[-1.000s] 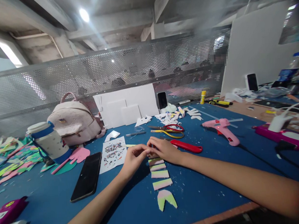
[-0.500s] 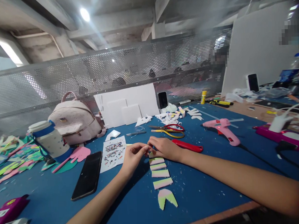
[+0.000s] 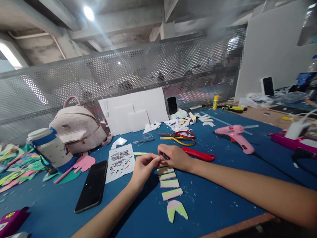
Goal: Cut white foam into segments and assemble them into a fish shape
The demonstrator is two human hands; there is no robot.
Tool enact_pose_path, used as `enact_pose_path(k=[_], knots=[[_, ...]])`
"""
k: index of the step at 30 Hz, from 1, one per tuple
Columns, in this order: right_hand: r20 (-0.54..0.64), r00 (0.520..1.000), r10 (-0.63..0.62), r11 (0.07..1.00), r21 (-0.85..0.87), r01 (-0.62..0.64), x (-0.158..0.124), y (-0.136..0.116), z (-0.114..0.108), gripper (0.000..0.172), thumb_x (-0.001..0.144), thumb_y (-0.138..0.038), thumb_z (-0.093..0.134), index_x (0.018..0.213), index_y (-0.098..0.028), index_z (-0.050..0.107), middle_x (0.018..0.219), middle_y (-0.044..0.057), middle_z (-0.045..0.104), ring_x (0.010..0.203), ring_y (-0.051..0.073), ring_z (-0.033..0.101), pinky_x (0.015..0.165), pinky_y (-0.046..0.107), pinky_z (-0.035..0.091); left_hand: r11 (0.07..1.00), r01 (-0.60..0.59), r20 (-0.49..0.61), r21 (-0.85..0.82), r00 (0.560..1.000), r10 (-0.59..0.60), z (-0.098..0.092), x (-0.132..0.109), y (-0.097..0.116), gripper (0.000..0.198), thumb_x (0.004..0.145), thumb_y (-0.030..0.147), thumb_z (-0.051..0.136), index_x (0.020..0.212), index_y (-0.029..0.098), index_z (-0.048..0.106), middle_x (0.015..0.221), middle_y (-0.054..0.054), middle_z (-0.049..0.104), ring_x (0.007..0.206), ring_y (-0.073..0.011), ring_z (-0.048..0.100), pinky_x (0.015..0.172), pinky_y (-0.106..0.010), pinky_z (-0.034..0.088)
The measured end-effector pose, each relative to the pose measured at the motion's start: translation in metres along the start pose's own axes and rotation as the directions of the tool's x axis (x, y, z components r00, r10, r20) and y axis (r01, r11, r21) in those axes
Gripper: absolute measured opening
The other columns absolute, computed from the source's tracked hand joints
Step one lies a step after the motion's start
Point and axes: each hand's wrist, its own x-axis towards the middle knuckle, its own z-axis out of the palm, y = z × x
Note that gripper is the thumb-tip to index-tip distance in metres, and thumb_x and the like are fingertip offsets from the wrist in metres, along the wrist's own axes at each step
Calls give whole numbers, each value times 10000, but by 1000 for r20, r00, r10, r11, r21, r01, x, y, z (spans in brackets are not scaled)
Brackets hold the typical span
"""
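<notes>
My left hand [image 3: 146, 167] and my right hand [image 3: 174, 156] meet over the blue table, thumbs and fingertips pinched together. Whatever sits between the fingers is too small and hidden to make out. Below them runs a column of pink and yellow-green foam strips [image 3: 169, 184], spaced apart. At its near end lies a notched, tail-shaped foam piece [image 3: 176, 209]. A red utility knife [image 3: 198, 154] rests just beyond my right wrist, with scissors [image 3: 178, 136] behind it. Left of my left hand is a white sheet [image 3: 120, 162] scattered with small dark and coloured bits.
A black phone [image 3: 92, 187] lies at left, near a white-and-blue bottle [image 3: 51, 148] and a pink backpack [image 3: 78, 127]. The pink glue gun [image 3: 235, 137] and its cable lie at right, by a purple power strip [image 3: 297, 142]. White foam boards [image 3: 134, 111] stand at the back.
My left hand has shifted slightly right and down toward my right fingertips, uncovering more of a pale yellow strip behind it. The foam pieces on the table stay in place.
</notes>
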Motion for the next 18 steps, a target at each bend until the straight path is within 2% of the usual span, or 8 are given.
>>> enact_pose_path(k=[13,18], knots=[[-19,995,103,995,21,-102,2,-1,1,241,998,-349,591,1104,-134,619,1024,57,639,837,156,638,746,323,566,994,60,4,-87,998,-60,-6,4,-1,251,957,371,621,934,122,655,854,-16,673,756,-143,658,753,-333,565],[-29,989,148,988,49,-146,1,0,2,248,999,-338,591,1138,-134,612,1052,63,638,862,165,644,760,334,571,989,68,-28,-132,997,-72,-8,5,-5,237,952,358,630,938,123,654,853,-14,667,758,-143,654,749,-329,562]])
